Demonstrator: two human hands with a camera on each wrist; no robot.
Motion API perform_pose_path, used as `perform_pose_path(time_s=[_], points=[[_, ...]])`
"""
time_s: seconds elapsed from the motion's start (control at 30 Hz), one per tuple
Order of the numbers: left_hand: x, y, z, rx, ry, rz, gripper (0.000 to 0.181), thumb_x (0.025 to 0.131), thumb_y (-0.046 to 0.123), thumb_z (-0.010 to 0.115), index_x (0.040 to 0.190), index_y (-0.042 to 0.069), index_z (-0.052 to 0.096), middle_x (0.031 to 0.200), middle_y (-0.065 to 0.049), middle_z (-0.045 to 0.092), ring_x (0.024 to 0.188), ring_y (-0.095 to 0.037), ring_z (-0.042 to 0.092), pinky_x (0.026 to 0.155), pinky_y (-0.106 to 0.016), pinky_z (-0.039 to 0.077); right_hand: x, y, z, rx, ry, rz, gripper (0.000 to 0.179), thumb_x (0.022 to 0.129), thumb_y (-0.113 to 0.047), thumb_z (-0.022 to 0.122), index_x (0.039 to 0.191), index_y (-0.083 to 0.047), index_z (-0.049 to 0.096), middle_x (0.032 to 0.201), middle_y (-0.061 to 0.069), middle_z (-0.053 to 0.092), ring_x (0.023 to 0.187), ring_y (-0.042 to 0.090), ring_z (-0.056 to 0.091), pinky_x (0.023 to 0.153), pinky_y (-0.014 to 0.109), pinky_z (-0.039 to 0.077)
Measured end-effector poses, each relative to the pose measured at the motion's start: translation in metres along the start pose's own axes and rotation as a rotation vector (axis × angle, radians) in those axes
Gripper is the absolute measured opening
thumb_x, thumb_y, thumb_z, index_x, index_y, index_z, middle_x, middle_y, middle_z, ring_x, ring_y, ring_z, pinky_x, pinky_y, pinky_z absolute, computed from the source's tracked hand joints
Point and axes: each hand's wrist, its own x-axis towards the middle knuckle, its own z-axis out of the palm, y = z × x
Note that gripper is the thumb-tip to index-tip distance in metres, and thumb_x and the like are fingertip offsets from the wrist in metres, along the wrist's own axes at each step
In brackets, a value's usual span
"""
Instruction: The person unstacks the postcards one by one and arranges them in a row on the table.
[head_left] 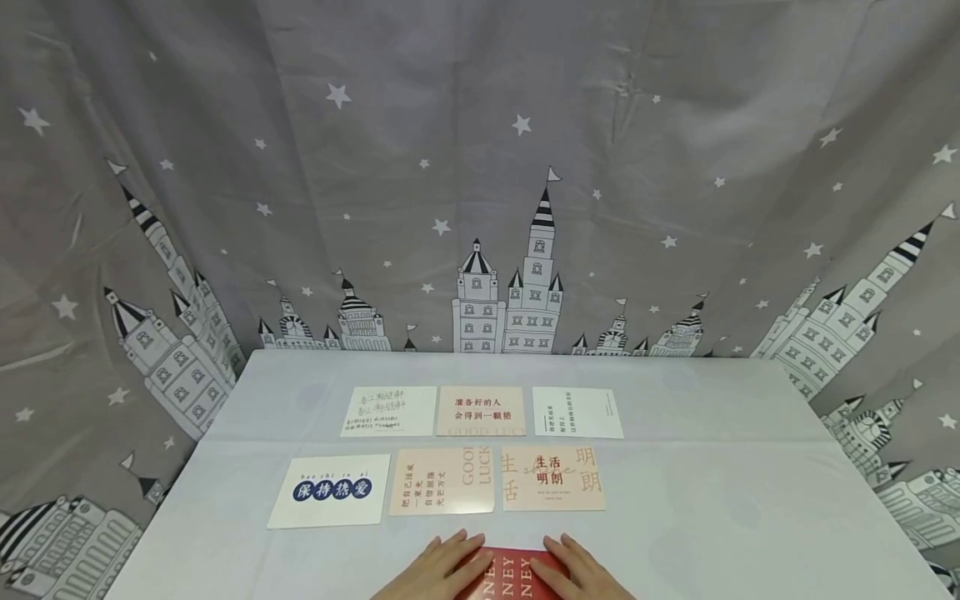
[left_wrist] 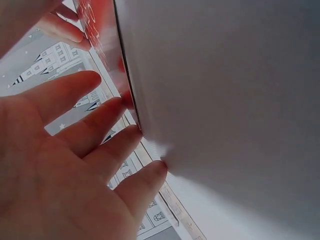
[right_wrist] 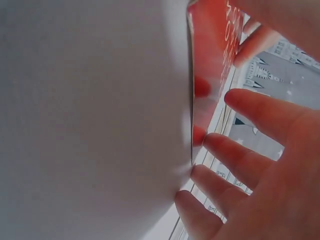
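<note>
A red card (head_left: 510, 575) with pale letters, "ONEY" readable in repeated columns, lies flat at the near edge of the head view, its lower part cut off. My left hand (head_left: 438, 571) rests at its left side, fingers spread and fairly straight. On the opposite side my right hand (head_left: 585, 573) rests the same way, fingertips angled inward at the card's edge. Both wrist views show fingertips at the table surface beside the glossy red card (left_wrist: 102, 37), whose face reflects the fingers. Neither hand's fingers are curled around anything.
Beyond the hands, printed cards lie in two rows on the white table (head_left: 697, 500). The nearer row has a blue-circled white card (head_left: 330, 512) and two beige cards (head_left: 551, 500). Behind are a handwritten card (head_left: 416, 408), a beige one (head_left: 480, 396) and a white one (head_left: 588, 417). A grey castle-print curtain (head_left: 390, 208) surrounds the table.
</note>
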Motion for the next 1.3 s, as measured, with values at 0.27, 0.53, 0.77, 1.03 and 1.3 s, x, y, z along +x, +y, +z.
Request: perform_pose_path(time_s=[0.27,0.53,0.77,1.03,1.3], points=[[-0.001,0.0,0.003,0.014,0.052,0.036,0.073,0.09,0.062,0.048,0.141,0.01,0.048,0.14,-0.01,0.048,0.127,-0.033,0.045,0.099,-0.052,0.041,0.001,-0.004,0.001,-0.017,-0.008,0.014,0.07,0.085,-0.068,0.05,0.139,-0.023,0.051,0.137,0.005,0.05,0.118,0.037,0.051,0.08,0.046,0.055],[-0.002,-0.001,0.006,0.07,0.136,0.131,0.072,0.09,0.061,0.049,0.142,0.011,0.048,0.136,-0.011,0.049,0.12,-0.032,0.051,0.091,-0.042,0.051,0.0,-0.01,-0.001,0.007,-0.017,0.058,0.069,0.084,-0.068,0.05,0.139,-0.025,0.051,0.138,0.002,0.049,0.121,0.033,0.05,0.08,0.045,0.056],[0.004,0.003,0.006,0.074,0.165,0.149,0.071,0.091,0.059,0.049,0.139,0.006,0.05,0.136,-0.014,0.049,0.12,-0.033,0.051,0.089,-0.041,0.052,0.0,-0.013,-0.002,-0.011,0.025,0.056,0.07,0.084,-0.068,0.052,0.136,-0.021,0.054,0.138,0.003,0.048,0.12,0.031,0.051,0.08,0.042,0.056],[0.006,0.005,0.002,0.02,0.157,0.144,0.072,0.091,0.058,0.051,0.14,0.006,0.049,0.139,-0.014,0.046,0.123,-0.035,0.048,0.089,-0.042,0.052,-0.001,-0.01,0.0,-0.032,0.103,0.035,0.069,0.084,-0.065,0.056,0.134,-0.019,0.055,0.138,0.006,0.048,0.119,0.029,0.052,0.08,0.038,0.056],[0.009,0.008,0.0,0.01,0.15,0.14,0.073,0.09,0.059,0.051,0.139,0.005,0.05,0.139,-0.013,0.046,0.125,-0.034,0.047,0.09,-0.042,0.052,0.001,-0.006,-0.003,-0.042,0.1,0.013,0.069,0.085,-0.064,0.055,0.135,-0.016,0.055,0.136,0.009,0.048,0.117,0.03,0.053,0.081,0.038,0.056]])
